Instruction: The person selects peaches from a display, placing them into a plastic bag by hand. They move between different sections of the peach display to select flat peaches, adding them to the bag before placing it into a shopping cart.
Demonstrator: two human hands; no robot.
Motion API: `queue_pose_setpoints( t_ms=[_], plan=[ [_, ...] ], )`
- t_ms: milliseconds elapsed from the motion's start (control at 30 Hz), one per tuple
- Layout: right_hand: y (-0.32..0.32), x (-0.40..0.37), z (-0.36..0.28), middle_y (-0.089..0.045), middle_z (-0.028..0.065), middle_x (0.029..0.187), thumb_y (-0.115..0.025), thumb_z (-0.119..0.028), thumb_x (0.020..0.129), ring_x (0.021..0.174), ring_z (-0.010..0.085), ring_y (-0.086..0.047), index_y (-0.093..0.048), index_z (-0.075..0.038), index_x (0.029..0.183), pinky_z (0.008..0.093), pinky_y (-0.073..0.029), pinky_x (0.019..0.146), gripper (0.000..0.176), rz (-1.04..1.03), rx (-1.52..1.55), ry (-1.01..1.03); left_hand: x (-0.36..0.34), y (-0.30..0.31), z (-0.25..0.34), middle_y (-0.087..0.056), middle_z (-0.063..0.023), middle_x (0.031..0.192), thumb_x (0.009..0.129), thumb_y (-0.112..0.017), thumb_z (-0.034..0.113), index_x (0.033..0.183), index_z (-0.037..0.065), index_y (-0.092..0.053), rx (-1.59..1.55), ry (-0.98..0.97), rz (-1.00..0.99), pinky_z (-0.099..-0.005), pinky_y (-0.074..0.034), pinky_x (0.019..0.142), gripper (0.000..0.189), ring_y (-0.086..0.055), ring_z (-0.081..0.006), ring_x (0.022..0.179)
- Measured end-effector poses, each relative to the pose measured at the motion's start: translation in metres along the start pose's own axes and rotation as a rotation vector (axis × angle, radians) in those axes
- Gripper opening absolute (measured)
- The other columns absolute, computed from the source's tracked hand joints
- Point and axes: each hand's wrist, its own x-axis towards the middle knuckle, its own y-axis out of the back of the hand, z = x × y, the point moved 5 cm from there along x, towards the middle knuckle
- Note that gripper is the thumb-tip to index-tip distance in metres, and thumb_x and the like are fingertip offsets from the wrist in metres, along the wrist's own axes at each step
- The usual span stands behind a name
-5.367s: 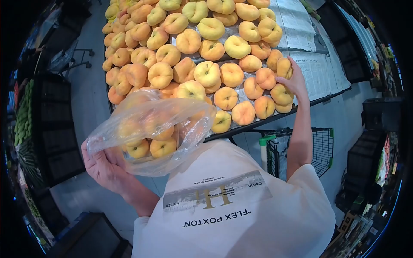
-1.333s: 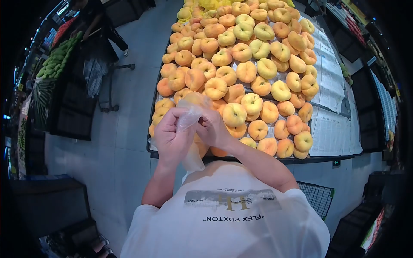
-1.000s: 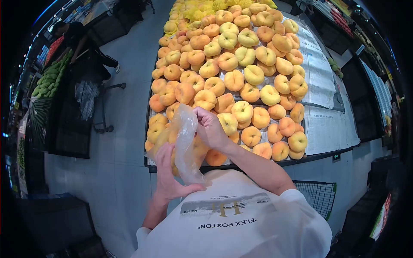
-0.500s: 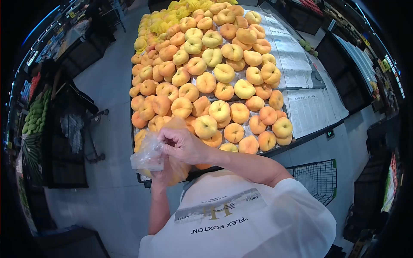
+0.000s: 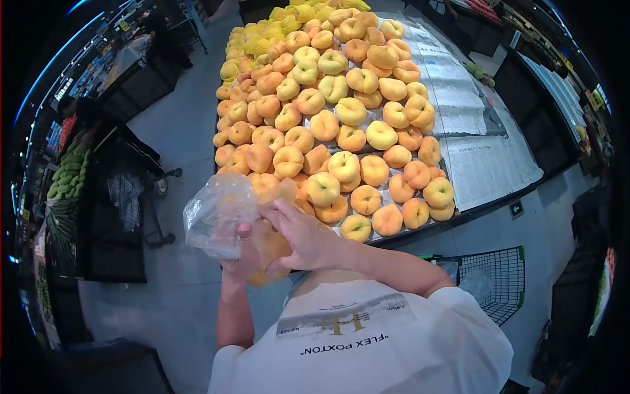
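Observation:
My left hand (image 5: 243, 259) holds a clear plastic bag (image 5: 218, 211) by its gathered neck, thumb up along the plastic. The bag's crumpled top flares out above that hand. Its lower part bulges with orange-yellow contents, partly hidden by my hands. My right hand (image 5: 302, 238) is beside the bulge, thumb and fingers spread apart against the plastic. Just beyond both hands lies a broad display of yellow-orange flat peaches (image 5: 381, 135), the nearest ones close to my right fingers.
Newspaper sheets (image 5: 482, 167) cover the display's right side. Yellow foam nets (image 5: 266, 43) lie at its far end. A wire shopping cart (image 5: 499, 285) stands at my right. Over on the left, a person in dark clothes (image 5: 98, 118) is beside a stand of green produce (image 5: 65, 174).
The bag's bunched top has spread open upward and left. My right hand has come off the neck, its fingers parting, and moved slightly right and down. The view has shifted slightly.

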Motion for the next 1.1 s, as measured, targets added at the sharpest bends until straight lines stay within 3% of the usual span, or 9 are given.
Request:
queue_pose_setpoints(
  t_ms=[133, 300, 533, 700, 733, 833, 867, 967, 1100],
  plan=[
    [0.007, -0.017, -0.008, -0.047, 0.0179, 0.136, -0.086, -0.040, 0.072, 0.117, 0.0367, -0.056, -0.047, -0.003, 0.140, 0.0477, -0.049, 0.095, 0.087, 0.067, -0.144, 0.000, 0.010, -0.041, 0.063, -0.067, -0.0097, 0.107, 0.094, -0.070, 0.017, 0.105, 0.005, -0.068, 0.154, -0.411, -0.217, -0.0409, -0.050, 0.082, 0.016, -0.064, -0.0276, 0.090],
    [0.039, -0.072, 0.003, -0.063, 0.0118, 0.117, -0.080, -0.028, 0.080, 0.110, 0.0306, -0.062, -0.056, -0.005, 0.124, 0.0432, -0.052, 0.092, 0.055, 0.126, 0.158, -0.106, 0.019, -0.104, 0.113, -0.062, -0.0071, 0.098, 0.070, -0.076, 0.014, 0.099, 0.009, -0.067, 0.167, -0.556, -0.767, -0.0512, -0.043, 0.093, 0.031, -0.055, -0.0325, 0.101],
    [0.105, -0.185, -0.017, -0.065, 0.0056, 0.108, -0.074, -0.018, 0.084, 0.104, 0.0194, -0.065, -0.059, -0.006, 0.120, 0.0346, -0.053, 0.089, 0.040, 0.461, 0.020, -0.373, -0.036, -0.213, 0.147, -0.060, -0.0111, 0.104, 0.069, -0.073, 0.018, 0.096, 0.005, -0.064, -0.048, -0.791, -0.822, -0.0531, -0.042, 0.098, 0.031, -0.053, -0.0328, 0.111],
    [0.143, -0.312, -0.022, -0.062, 0.0111, 0.125, -0.068, -0.014, 0.091, 0.114, 0.0238, -0.062, -0.059, -0.004, 0.125, 0.0370, -0.051, 0.096, 0.036, 0.668, -0.099, -0.677, -0.083, -0.275, 0.184, -0.059, -0.0115, 0.110, 0.073, -0.081, 0.021, 0.109, 0.005, -0.062, -0.217, -0.938, -0.684, -0.0533, -0.045, 0.099, 0.043, -0.055, -0.0341, 0.112],
    [0.143, -0.345, -0.014, -0.062, 0.0117, 0.125, -0.068, -0.014, 0.091, 0.112, 0.0251, -0.062, -0.060, -0.004, 0.125, 0.0379, -0.051, 0.096, 0.036, 0.822, 0.017, -0.646, -0.087, -0.284, 0.185, -0.059, -0.0116, 0.111, 0.074, -0.081, 0.019, 0.111, 0.005, -0.062, -0.240, -0.848, -0.654, -0.0517, -0.045, 0.098, 0.044, -0.056, -0.0340, 0.111],
    [0.155, -0.427, -0.047, -0.065, 0.0136, 0.118, -0.073, -0.012, 0.088, 0.101, 0.0289, -0.066, -0.060, -0.003, 0.126, 0.0412, -0.055, 0.088, 0.041, 0.952, -0.735, -0.529, -0.107, -0.321, 0.178, -0.060, -0.0133, 0.112, 0.076, -0.082, 0.013, 0.115, 0.003, -0.061, -0.310, -0.575, -0.660, -0.0454, -0.048, 0.094, 0.045, -0.058, -0.0339, 0.108],
    [0.162, -0.447, -0.054, -0.067, 0.0117, 0.111, -0.073, -0.007, 0.086, 0.097, 0.0254, -0.067, -0.064, -0.002, 0.119, 0.0389, -0.054, 0.085, 0.035, 1.238, -0.293, -0.554, -0.122, -0.334, 0.162, -0.060, -0.0147, 0.113, 0.077, -0.082, 0.010, 0.116, 0.003, -0.062, -0.271, -0.503, -0.685, -0.0424, -0.050, 0.092, 0.045, -0.059, -0.0340, 0.107],
    [0.177, -0.507, -0.088, -0.064, 0.0042, 0.104, -0.059, -0.003, 0.097, 0.097, 0.0134, -0.060, -0.064, -0.003, 0.110, 0.0307, -0.049, 0.086, 0.014, 1.282, -0.477, -0.668, -0.180, -0.380, 0.118, -0.061, -0.0151, 0.114, 0.080, -0.080, 0.009, 0.112, 0.003, -0.064, -0.131, -0.372, -1.021, -0.0404, -0.051, 0.088, 0.037, -0.061, -0.0339, 0.103],
    [0.198, -0.610, -0.109, -0.068, 0.0058, 0.100, -0.058, -0.010, 0.098, 0.093, 0.0141, -0.062, -0.067, 0.002, 0.104, 0.0315, -0.049, 0.081, 0.017, 1.549, -0.572, -0.886, -0.268, -0.428, 0.065, -0.064, -0.0129, 0.110, 0.084, -0.075, 0.012, 0.105, 0.002, -0.068, 0.010, -0.406, -1.326, -0.0424, -0.052, 0.088, 0.024, -0.063, -0.0334, 0.103]
  ],
)
